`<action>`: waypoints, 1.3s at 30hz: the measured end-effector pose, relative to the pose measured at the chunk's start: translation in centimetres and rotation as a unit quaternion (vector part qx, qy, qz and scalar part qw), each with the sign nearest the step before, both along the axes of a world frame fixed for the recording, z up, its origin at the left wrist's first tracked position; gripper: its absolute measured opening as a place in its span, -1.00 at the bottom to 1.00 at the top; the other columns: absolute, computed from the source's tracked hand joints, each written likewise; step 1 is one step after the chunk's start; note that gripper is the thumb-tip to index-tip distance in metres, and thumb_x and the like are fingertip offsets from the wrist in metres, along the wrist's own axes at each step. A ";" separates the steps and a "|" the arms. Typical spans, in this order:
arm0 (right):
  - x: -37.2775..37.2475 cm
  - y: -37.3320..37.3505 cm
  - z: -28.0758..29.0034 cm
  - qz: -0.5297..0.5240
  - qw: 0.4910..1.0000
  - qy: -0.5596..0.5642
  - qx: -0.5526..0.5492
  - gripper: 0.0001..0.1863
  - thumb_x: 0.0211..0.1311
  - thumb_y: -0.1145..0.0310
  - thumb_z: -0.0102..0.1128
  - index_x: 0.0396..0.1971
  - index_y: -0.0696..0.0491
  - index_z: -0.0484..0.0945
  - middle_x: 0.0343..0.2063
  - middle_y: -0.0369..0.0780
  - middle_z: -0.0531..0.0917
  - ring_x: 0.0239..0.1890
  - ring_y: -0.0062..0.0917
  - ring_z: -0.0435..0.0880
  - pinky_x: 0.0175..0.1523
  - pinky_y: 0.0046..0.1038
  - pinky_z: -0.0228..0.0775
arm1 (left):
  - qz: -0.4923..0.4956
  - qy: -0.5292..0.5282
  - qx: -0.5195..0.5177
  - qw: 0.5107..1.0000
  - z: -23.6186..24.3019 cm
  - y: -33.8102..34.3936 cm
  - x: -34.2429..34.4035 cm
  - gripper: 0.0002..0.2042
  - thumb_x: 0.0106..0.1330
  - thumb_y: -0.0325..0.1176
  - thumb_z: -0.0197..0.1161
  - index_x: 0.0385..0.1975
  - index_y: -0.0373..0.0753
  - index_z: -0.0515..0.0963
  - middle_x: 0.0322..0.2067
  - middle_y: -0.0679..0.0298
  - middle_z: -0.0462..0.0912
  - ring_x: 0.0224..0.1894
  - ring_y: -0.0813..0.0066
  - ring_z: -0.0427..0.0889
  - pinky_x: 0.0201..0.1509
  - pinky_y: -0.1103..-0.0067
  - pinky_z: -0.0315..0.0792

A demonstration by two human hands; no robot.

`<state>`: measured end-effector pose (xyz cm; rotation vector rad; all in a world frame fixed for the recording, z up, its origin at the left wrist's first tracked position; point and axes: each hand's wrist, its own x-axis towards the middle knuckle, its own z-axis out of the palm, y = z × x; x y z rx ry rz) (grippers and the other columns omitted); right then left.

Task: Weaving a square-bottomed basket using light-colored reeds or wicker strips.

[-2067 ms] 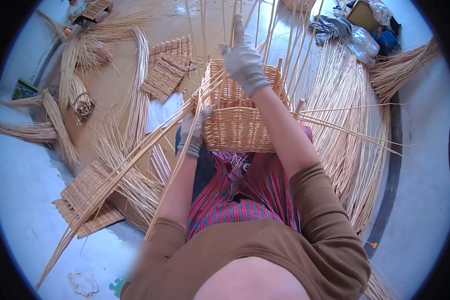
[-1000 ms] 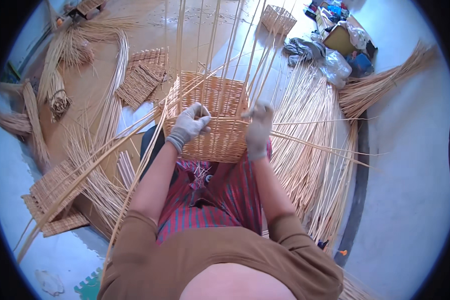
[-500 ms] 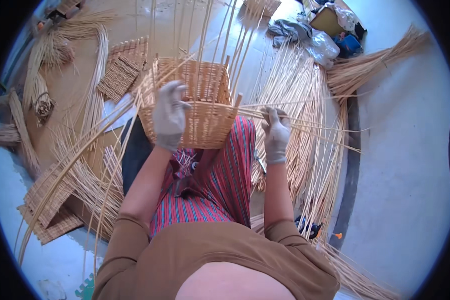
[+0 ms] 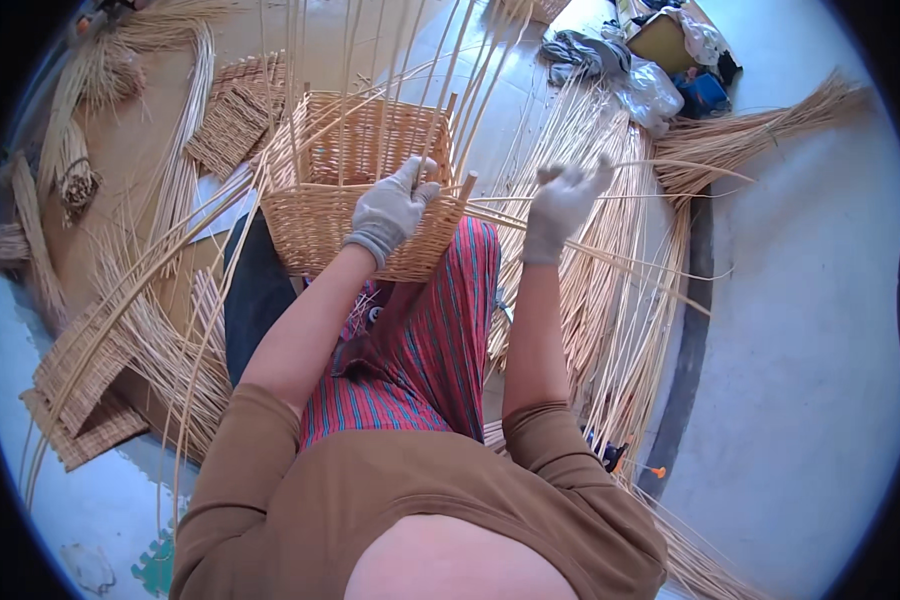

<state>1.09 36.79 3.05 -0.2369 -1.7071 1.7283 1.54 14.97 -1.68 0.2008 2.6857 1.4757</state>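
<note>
Clock: read on the head view, with 12 at its top edge.
Loose strands (image 4: 620, 290): a broad pale fan spread over the floor, from 1 round to 4 o'clock.
Basket (image 4: 300, 232): the woven piece being worked, at 11 o'clock by the person's knees; open at the top, thin upright stakes (image 4: 348, 60) rising toward 12, long strands trailing from its left corner toward 8.
Striped cloth (image 4: 395, 395): red and blue, across the lap at 7 o'clock, just below the basket.
Tied bundle (image 4: 770, 135): at 2 o'clock, its ends splayed.
Woven panels (image 4: 85, 375): flat, overlapping, close to 9 o'clock; another overlapping pair lies at 10.
Left hand (image 4: 388, 210): gloved, at 11 o'clock, fingers and thumb closed on the basket's near rim beside a stake.
Right hand (image 4: 562, 208): gloved, raised at the basket's 3 o'clock side, well apart from the left hand; a single strand (image 4: 685, 164) runs from its fingertips toward 2, though whether they pinch it I cannot tell.
Green piece (image 4: 154, 566): jagged-edged, between 7 and 8 o'clock.
Orange tip (image 4: 656, 471): small, at 4 o'clock.
</note>
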 end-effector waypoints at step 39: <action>2.1 -3.4 -0.8 0.307 0.871 -0.222 0.313 -0.55 0.10 0.33 0.53 -0.01 0.11 0.61 -0.19 -0.25 0.58 -0.17 -0.60 0.61 0.02 -0.49 0.55 | -0.008 0.026 0.367 0.930 -0.2 -4.1 6.8 -0.66 0.56 -0.23 0.11 0.02 -0.44 0.60 -0.10 0.14 0.71 -0.02 0.46 0.65 0.16 0.52 0.48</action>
